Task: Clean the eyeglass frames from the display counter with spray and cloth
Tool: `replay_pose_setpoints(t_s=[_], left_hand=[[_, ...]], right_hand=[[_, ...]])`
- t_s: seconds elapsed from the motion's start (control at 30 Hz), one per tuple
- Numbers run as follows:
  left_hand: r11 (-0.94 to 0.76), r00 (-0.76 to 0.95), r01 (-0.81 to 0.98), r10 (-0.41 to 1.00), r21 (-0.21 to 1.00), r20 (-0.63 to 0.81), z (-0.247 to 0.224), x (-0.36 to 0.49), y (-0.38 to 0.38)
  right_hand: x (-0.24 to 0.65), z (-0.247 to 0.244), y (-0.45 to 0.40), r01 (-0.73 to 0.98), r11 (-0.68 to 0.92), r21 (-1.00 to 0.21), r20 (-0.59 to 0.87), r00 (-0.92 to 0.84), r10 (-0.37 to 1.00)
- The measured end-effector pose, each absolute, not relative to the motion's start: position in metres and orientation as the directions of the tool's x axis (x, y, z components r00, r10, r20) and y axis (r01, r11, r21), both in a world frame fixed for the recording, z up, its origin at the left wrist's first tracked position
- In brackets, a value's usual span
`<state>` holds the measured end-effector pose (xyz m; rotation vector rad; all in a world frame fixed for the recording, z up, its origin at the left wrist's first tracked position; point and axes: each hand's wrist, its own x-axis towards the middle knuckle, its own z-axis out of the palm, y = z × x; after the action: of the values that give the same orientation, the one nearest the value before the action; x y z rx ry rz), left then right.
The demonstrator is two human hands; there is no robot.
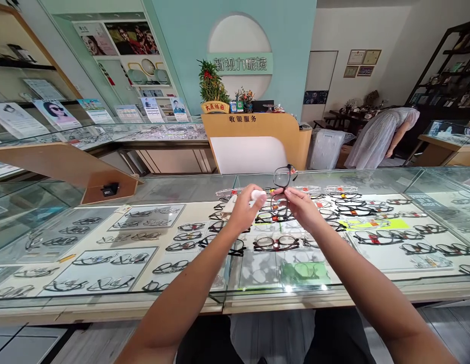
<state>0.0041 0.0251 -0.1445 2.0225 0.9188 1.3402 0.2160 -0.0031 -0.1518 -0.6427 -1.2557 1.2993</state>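
Note:
My right hand (297, 203) pinches a pair of dark-framed eyeglasses (282, 177) near the bridge, held up on end above the glass counter. One lens points upward, and the other is below my fingers. Just to the left, my left hand (245, 208) is closed around a small white rounded thing (258, 194), whose kind I cannot make out. It faces the glasses. Below both hands, many eyeglasses lie in rows inside the glass display case (253, 298), among them a dark round-lensed pair (276, 243).
A wooden panel (68, 164) with a small black box (109, 189) stands on the counter at left. Beyond is a cashier desk (253, 126) with a potted plant (212, 86). A bent-over person (382, 136) is at the back right, near a plastic-wrapped package (326, 148).

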Motion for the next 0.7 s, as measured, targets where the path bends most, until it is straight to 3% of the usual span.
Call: replay_pose_setpoints(t_s=[0.07,0.13,0.23,0.5,0.7], left_hand=[[-0.528,0.118,0.276,0.848,0.804,0.516,-0.143,-0.011,0.043],[-0.331,-0.125,0.414,0.902,0.848,0.414,-0.143,-0.032,0.067],[-0.135,-0.326,0.486,0.889,0.863,0.322,-0.146,-0.068,0.100],[0.170,-0.429,0.644,0.887,0.746,0.169,-0.160,-0.128,0.123],[0.284,-0.457,0.671,0.886,0.685,0.081,-0.164,-0.131,0.127]], right_hand=[[0.218,-0.152,-0.002,-0.360,0.218,-0.907,0.298,-0.183,0.937],[0.220,-0.152,-0.001,-0.363,0.215,-0.907,0.295,-0.181,0.938],[0.221,-0.153,0.000,-0.350,0.216,-0.911,0.295,-0.188,0.937],[0.220,-0.153,-0.001,-0.378,0.211,-0.901,0.296,-0.184,0.937],[0.221,-0.151,-0.001,-0.354,0.221,-0.909,0.296,-0.173,0.939]])
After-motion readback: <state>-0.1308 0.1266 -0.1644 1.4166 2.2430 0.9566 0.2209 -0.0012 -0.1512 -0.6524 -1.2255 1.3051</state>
